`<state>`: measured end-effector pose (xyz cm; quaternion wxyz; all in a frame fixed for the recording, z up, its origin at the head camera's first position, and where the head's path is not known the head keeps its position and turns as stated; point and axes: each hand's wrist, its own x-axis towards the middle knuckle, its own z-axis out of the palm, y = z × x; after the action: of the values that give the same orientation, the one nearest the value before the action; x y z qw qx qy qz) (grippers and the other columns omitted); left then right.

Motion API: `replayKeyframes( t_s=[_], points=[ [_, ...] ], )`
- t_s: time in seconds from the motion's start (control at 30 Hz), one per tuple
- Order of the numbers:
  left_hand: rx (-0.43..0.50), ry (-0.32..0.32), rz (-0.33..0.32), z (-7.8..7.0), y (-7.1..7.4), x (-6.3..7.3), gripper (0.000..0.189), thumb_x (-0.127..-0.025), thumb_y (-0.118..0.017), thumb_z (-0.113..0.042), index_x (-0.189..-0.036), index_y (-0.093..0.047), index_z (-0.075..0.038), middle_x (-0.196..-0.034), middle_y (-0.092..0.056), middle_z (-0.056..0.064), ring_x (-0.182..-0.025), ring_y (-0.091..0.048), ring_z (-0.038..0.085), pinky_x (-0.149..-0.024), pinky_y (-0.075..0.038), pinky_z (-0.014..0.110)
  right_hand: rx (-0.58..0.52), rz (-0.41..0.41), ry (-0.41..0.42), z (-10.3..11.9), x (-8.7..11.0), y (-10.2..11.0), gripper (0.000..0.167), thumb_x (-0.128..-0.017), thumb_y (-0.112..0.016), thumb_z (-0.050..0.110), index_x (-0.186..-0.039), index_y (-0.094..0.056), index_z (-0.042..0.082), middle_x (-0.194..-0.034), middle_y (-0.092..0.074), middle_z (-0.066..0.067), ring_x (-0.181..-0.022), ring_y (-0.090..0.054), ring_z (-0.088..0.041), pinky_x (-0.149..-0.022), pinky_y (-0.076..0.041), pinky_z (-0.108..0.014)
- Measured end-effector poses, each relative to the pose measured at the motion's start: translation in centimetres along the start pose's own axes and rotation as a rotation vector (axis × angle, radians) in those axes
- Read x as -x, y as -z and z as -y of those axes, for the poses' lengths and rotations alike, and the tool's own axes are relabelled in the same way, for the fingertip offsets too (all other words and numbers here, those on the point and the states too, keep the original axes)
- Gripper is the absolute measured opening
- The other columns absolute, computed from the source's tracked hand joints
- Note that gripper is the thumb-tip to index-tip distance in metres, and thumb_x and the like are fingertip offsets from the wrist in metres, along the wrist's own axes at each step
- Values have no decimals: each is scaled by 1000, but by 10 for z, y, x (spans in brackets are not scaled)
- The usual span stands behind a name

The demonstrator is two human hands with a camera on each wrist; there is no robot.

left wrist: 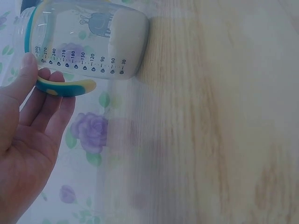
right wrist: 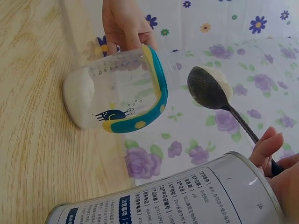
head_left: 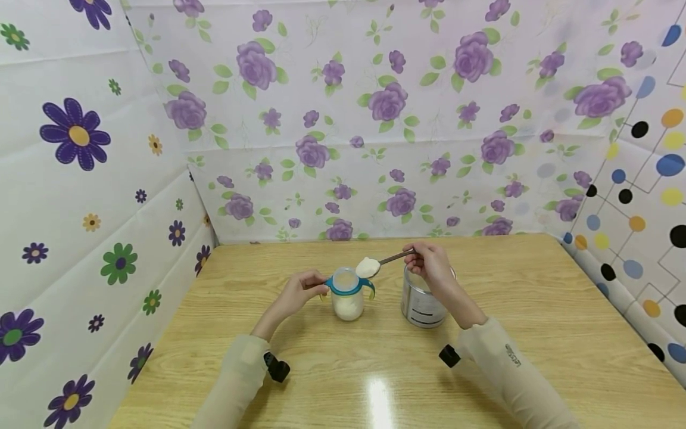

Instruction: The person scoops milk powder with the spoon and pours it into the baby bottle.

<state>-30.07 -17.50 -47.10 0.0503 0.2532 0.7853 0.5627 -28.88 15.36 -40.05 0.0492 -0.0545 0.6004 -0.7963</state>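
A clear baby bottle (head_left: 348,305) with a blue and yellow two-handled collar stands upright on the table, its top uncapped. White powder (left wrist: 126,39) fills its bottom part, up to about the 60 mark. My left hand (head_left: 298,293) pinches the bottle's left handle (left wrist: 65,87) between thumb and fingers. In my right hand (head_left: 433,269) is a dark metal spoon (right wrist: 210,88), gripped by the end of its handle. A heap of white powder (head_left: 368,267) lies in its bowl, just right of the bottle's mouth. Below the right hand stands an open tin can (head_left: 423,307).
The wooden table (head_left: 241,369) ends at a back wall of purple rose cloth (head_left: 386,104). Daisy-print cloth (head_left: 118,262) borders the left side, dotted cloth (head_left: 632,223) the right. Each sleeve carries a small black wrist camera (head_left: 277,367).
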Motion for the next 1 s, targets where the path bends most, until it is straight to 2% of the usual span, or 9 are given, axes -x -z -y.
replayKeyframes(
  t_s=[0.3,0.47,0.67,0.83,1.0],
  points=[
    [6,-8,6,1,-1,1,18,-94,-62,-11,-106,-67,1,-98,-66,25,-84,-66,18,-81,-54,49,-2,7,0,-1,-1,-4,31,-105,-35,11,-90,-61,2,-62,-62,3,-53,-57,-4,-49,-47,-12],
    [2,-15,3,1,-1,0,17,-94,-62,-11,-105,-67,1,-97,-66,25,-84,-66,22,-80,-55,48,-5,14,10,-2,-2,-4,30,-105,-34,10,-96,-59,-6,-64,-63,1,-53,-57,-5,-50,-48,-12],
    [1,-12,2,0,0,1,17,-94,-62,-12,-105,-67,0,-97,-66,25,-84,-66,25,-81,-54,49,-12,19,6,-1,-2,-8,30,-105,-36,11,-92,-62,1,-64,-64,1,-53,-58,-5,-50,-48,-12],
    [1,-16,2,0,0,1,17,-94,-62,-11,-106,-67,1,-97,-65,26,-85,-65,29,-79,-55,47,-3,32,3,-2,-3,-12,29,-105,-35,11,-97,-59,-4,-63,-63,3,-53,-57,-5,-50,-48,-12],
    [2,-23,1,-2,0,1,18,-94,-62,-11,-107,-67,1,-97,-66,26,-84,-65,29,-78,-55,47,9,21,2,-2,-5,-16,31,-105,-35,11,-91,-62,3,-63,-64,3,-53,-57,-4,-49,-47,-12]
  ],
)
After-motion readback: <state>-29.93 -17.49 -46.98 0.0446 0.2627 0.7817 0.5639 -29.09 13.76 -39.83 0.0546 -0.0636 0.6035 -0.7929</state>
